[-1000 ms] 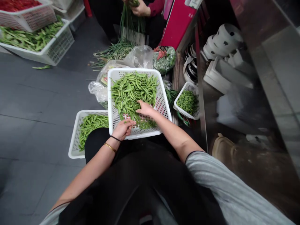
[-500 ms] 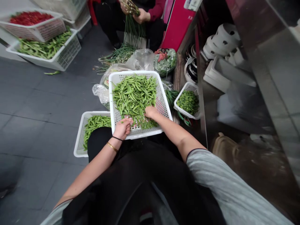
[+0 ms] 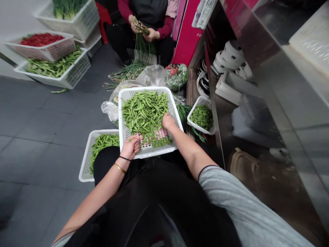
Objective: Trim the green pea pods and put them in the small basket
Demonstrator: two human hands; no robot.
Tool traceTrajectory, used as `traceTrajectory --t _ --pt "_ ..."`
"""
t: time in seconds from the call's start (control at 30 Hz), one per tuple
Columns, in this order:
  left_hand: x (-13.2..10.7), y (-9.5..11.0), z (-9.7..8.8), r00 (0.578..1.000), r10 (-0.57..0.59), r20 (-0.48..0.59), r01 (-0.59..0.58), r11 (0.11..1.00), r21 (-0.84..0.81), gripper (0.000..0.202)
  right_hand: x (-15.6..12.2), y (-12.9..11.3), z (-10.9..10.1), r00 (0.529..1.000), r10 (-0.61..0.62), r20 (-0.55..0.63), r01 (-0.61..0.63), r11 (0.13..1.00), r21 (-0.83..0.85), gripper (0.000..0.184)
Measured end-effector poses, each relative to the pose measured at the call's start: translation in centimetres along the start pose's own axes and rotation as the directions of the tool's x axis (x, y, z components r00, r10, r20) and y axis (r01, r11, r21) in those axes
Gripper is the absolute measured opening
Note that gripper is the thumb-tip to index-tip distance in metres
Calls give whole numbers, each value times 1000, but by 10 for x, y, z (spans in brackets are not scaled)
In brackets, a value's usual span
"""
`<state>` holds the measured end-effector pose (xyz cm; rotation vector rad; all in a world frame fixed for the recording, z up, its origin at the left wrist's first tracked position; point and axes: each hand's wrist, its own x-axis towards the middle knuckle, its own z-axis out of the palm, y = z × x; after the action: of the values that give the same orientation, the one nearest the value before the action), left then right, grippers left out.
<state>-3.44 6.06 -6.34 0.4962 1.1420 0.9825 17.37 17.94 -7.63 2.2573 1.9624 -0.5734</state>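
Note:
A white plastic basket [image 3: 151, 155] rests on my lap, with a heap of flat green pods [image 3: 144, 109], like snow peas, over its far and middle part. Small trimmings [image 3: 161, 141] lie near its front right. My left hand [image 3: 130, 147] is closed in a pinch at the basket's front left, a bit of green pod showing between thumb and finger. At the heap's right edge, my right hand [image 3: 168, 121] is closed, its fingertips hidden from me. Beside my left knee stands a second white basket [image 3: 83, 168] holding more pods [image 3: 102, 144].
Across from me a seated person [image 3: 149, 31] holds a bunch of green stalks. Plastic bags [image 3: 151, 76] lie beyond my basket. A small basket of greens [image 3: 202, 116] stands at right, by a metal counter [image 3: 282, 68]. Stacked crates [image 3: 69, 80] stand at far left.
My right hand has shifted up and right along the heap's edge. My left hand has drawn slightly back toward the front left rim. The view has tilted up a little.

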Motion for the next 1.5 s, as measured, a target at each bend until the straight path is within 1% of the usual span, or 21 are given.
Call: traceTrajectory --t 0.07,0.17,0.23,0.3,0.37,0.47,0.53,0.7,0.8,0.9,0.97,1.03,1.07,1.13,1.17,1.2,1.27,1.3,1.37,1.43,1.5 --pt "0 0 0 1000 11 0 -11 1000 9 29 -7 -12 12 998 -30 48 29 999 14 39" --pt "-1 -1 0 1000 18 12 -18 1000 20 29 -25 -30 27 982 -165 95 160 986 53 31" --pt "-1 -1 0 1000 12 24 -12 1000 22 29 -34 -34 26 962 -256 99 248 965 84 23" --pt "-2 -1 -1 1000 1 31 -1 1000 15 29 -36 -26 15 952 -298 74 289 951 109 21" --pt "-1 -1 -2 999 -10 37 11 1000 -13 30 -30 -9 -3 961 -273 42 267 956 122 26" --pt "0 -1 -3 999 -12 31 15 997 -78 30 -14 14 -22 986 -161 52 153 980 128 33" --pt "1 0 -2 1000 -8 15 9 995 -95 27 -8 16 -21 991 -95 95 82 988 134 31" --pt "-1 1 0 1000 -16 -12 15 999 -37 25 -6 -6 6 986 8 164 -45 973 224 30" --pt "-3 2 -1 1000 -7 -3 7 999 -32 27 -8 -8 6 969 -9 247 -80 934 349 24" --pt "-4 4 1 1000 8 2 -8 1000 23 31 -18 1 -5 956 -95 278 -61 862 504 25" --pt "-6 5 7 999 5 34 -9 995 98 36 -36 4 -12 947 -184 264 -14 796 606 23" --pt "-10 6 16 992 -24 126 3 985 171 38 -60 2 -12 917 -316 243 44 686 726 22" --pt "-12 6 20 982 -48 185 10 979 202 36 -73 -1 -10 886 -411 216 70 579 813 23" --pt "-16 5 26 960 -86 266 23 972 234 34 -96 -5 -4 858 -498 125 123 436 892 25" --pt "-18 5 27 956 -95 276 31 973 227 34 -106 -6 -2 866 -496 62 169 408 897 27" --pt "-20 5 27 959 -98 268 42 978 206 35 -114 -6 0 884 -468 -2 227 426 876 29" --pt "-21 5 24 974 -89 209 64 990 125 37 -126 -3 0 896 -427 -124 359 530 769 29" --pt "-21 5 23 981 -81 177 69 995 76 38 -131 -1 0 880 -442 -175 432 589 683 29" --pt "-21 6 20 989 -72 130 74 997 -10 37 -138 2 -2 801 -552 -232 588 652 479 24" --pt "-22 6 19 989 -84 124 94 992 -79 34 -143 2 -3 704 -661 -260 709 638 300 21" --pt "-23 6 21 982 -109 152 131 982 -140 31 -146 1 -4 635 -711 -300 772 595 223 21"
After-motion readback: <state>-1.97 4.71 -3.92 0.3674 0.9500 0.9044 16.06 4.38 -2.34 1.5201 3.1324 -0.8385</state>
